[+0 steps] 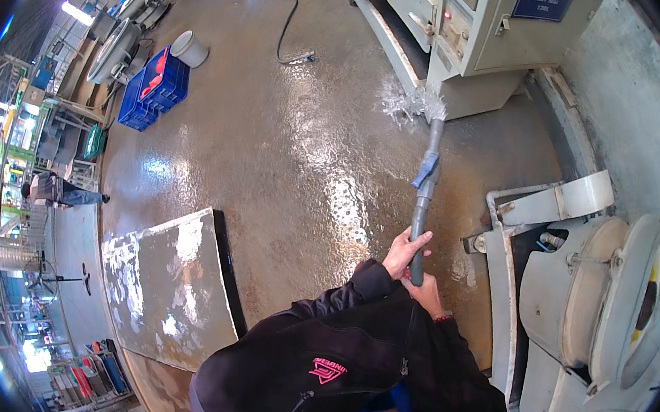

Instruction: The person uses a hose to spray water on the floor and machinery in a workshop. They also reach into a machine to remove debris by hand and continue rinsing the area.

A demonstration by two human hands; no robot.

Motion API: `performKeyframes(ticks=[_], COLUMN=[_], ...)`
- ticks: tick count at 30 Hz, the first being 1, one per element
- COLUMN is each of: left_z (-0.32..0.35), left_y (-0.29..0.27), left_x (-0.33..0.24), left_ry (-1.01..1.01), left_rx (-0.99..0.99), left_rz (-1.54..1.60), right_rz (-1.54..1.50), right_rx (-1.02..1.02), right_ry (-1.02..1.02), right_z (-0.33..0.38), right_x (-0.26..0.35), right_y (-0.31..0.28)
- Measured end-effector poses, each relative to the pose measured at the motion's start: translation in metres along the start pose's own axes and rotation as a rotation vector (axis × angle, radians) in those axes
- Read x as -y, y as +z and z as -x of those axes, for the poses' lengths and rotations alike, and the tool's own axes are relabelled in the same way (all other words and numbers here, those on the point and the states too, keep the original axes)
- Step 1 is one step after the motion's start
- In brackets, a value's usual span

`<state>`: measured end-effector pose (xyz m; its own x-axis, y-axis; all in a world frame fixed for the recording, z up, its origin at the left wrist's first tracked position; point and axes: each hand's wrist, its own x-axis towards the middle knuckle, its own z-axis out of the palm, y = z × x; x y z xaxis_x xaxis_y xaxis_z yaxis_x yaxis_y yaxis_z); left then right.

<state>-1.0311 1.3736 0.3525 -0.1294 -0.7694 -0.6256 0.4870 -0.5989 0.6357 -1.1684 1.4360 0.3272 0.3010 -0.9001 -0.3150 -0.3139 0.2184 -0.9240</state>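
A grey water pipe (420, 215) with a blue valve handle (426, 170) points away from me. Water (411, 106) bursts from its far end and splashes at the foot of a grinding machine (468, 96). My left hand (402, 253) is wrapped round the pipe's near part, its thumb across the top. Lower down, my right hand (426, 295) grips at the pipe's near end, partly hidden by the pipe. Whatever the pipe connects to behind my hands is out of sight.
The floor (264, 144) is wet and shiny. A metal plate (171, 286) lies at left; blue crates (155, 86) and a white bucket (189, 49) stand beyond. A black hose (286, 27) trails ahead. Close on my right is a grey machine (576, 293). Another person (61, 190) stands far left.
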Motion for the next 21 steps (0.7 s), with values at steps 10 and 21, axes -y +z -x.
performKeyframes(ticks=[10, 21], left_z=[-0.099, -0.116], left_y=[-0.022, 0.018], left_x=[-0.126, -0.157], left_ry=[0.152, 0.435], left_rx=[-0.096, -0.232], left_rz=[-0.559, -0.838], right_rz=[-0.107, 0.11], right_rx=[0.193, 0.135], right_ry=[0.337, 0.218], right_z=[-0.032, -0.059], right_x=[0.078, 0.063], right_y=[-0.043, -0.069])
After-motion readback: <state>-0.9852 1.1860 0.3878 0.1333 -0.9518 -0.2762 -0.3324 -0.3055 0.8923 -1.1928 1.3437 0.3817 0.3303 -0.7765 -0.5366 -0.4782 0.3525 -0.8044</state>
